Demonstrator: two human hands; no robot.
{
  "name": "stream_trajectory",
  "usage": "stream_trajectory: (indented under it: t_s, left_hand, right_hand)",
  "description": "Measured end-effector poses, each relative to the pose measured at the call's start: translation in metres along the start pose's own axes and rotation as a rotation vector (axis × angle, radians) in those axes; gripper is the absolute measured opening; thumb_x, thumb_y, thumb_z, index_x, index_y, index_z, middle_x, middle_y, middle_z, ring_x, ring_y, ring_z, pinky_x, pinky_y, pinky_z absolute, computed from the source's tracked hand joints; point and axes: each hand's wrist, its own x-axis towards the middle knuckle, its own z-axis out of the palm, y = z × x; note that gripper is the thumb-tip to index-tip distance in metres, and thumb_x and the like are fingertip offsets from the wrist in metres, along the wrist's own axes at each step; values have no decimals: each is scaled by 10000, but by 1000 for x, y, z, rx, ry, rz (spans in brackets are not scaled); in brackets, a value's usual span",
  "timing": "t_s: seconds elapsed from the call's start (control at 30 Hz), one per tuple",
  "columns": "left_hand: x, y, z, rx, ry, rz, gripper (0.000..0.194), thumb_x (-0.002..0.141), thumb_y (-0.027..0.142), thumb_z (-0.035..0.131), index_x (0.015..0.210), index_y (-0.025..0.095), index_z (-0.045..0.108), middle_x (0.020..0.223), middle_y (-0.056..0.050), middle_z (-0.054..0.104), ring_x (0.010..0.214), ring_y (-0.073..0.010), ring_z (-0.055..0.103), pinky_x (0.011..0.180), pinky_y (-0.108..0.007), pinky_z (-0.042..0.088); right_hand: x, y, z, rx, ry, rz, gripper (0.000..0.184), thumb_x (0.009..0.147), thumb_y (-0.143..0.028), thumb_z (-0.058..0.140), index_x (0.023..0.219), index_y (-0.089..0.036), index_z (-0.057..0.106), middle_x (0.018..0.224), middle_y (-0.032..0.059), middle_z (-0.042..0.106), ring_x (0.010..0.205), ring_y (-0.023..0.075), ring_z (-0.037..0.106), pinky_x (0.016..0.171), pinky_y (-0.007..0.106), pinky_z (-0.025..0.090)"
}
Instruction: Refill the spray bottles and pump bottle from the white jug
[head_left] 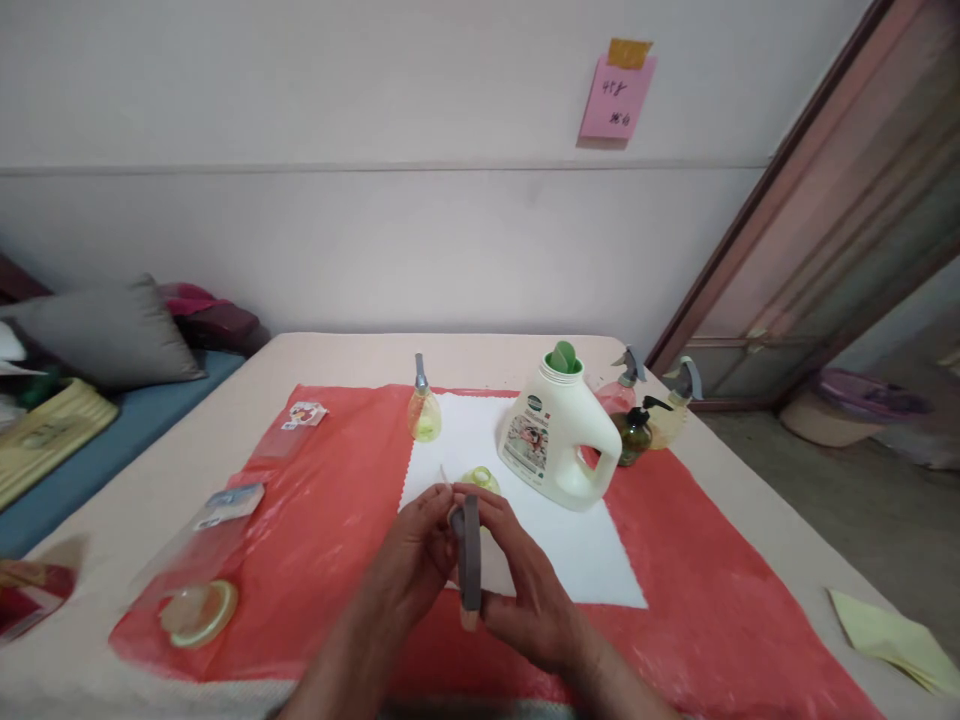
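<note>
Near the front of the white sheet, my left hand (pixel 420 550) and my right hand (pixel 534 595) hold a grey spray bottle head (pixel 471 555) between them. My left fingers pinch it near the top, where a thin, pale tube seems to stick out. My right fingers and thumb close round its other side. Just beyond my fingertips stands a yellow-green bottle (pixel 481 478) with an open neck, its lower part hidden by my hands. To the right is a large white jug (pixel 551 440) with a green cap piece (pixel 562 357) in its mouth.
Farther back stands a clear spray bottle (pixel 425 412) with yellow liquid. Right of the jug are a dark pump bottle (pixel 634 436) and two more spray bottles. A red sheet (pixel 337 480) lies under the white sheet (pixel 435 455). Plastic packets and a round lid (pixel 201 613) lie left.
</note>
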Motion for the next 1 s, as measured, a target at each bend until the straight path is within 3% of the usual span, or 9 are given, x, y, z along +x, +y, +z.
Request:
stream_trajectory:
  t_s: [0.07,0.17,0.27,0.37,0.5,0.63,0.77,0.9,1.0]
  left_hand:
    - [-1,0,4,-23,14,38,251,732,313,837,744,152,646,630,43,609,529,-66,546,498,-182,450]
    - [-1,3,9,-35,51,98,278,729,336,835,740,161,620,616,53,599,501,-62,533,476,-182,435]
    - [1,4,14,9,72,216,309,715,328,847,756,171,584,650,49,628,548,-69,574,536,-183,469]
    - [4,-3,20,105,62,317,344,692,294,865,810,192,558,710,38,677,654,-111,647,637,-226,519]
    - [8,-13,24,240,18,307,335,724,342,845,820,199,558,739,34,689,723,-134,665,716,-271,524]
    - [18,-9,9,467,44,283,334,671,360,857,825,190,614,807,-3,716,767,-149,653,749,-276,483]
    - [35,-6,-15,790,255,365,354,609,328,849,840,187,622,895,-44,688,877,-211,648,800,-319,469]
    - [53,-17,-26,1020,275,281,689,537,215,845,1174,194,582,1334,-147,600,1246,-320,544,999,-401,408]
    - [63,-25,-26,997,191,230,873,464,139,834,1281,192,533,1438,-160,524,1365,-343,433,1109,-421,314]
  right_hand:
    - [-1,-4,-1,89,6,42,841,728,-107,705,1475,-377,429,1539,27,461,1427,256,424,1192,429,343]
    - [-3,-7,-3,262,-18,87,751,815,-415,731,1498,-358,424,1580,35,421,1474,300,355,1222,478,273]
    - [-5,-4,-3,417,-16,179,839,784,-630,718,1512,-346,413,1562,58,452,1424,326,427,1192,506,325]
    - [-4,4,4,410,172,345,710,800,-548,743,1433,-319,517,1466,70,557,1265,298,580,1074,484,481]
    - [2,12,5,417,460,468,430,819,-507,717,1152,-236,694,1214,69,702,1055,264,674,823,415,623]
    - [7,17,-22,378,612,471,417,779,-497,764,1061,-198,696,847,32,728,742,195,704,671,344,620]
    - [5,17,-57,264,826,383,424,722,-458,820,1025,-186,700,875,32,719,643,155,673,627,323,607]
    - [0,9,-77,129,844,407,455,678,-441,854,1020,-168,726,867,39,717,604,152,652,546,305,596]
    - [-4,0,-84,13,801,419,443,667,-447,850,992,-161,750,802,34,718,567,156,650,492,289,582]
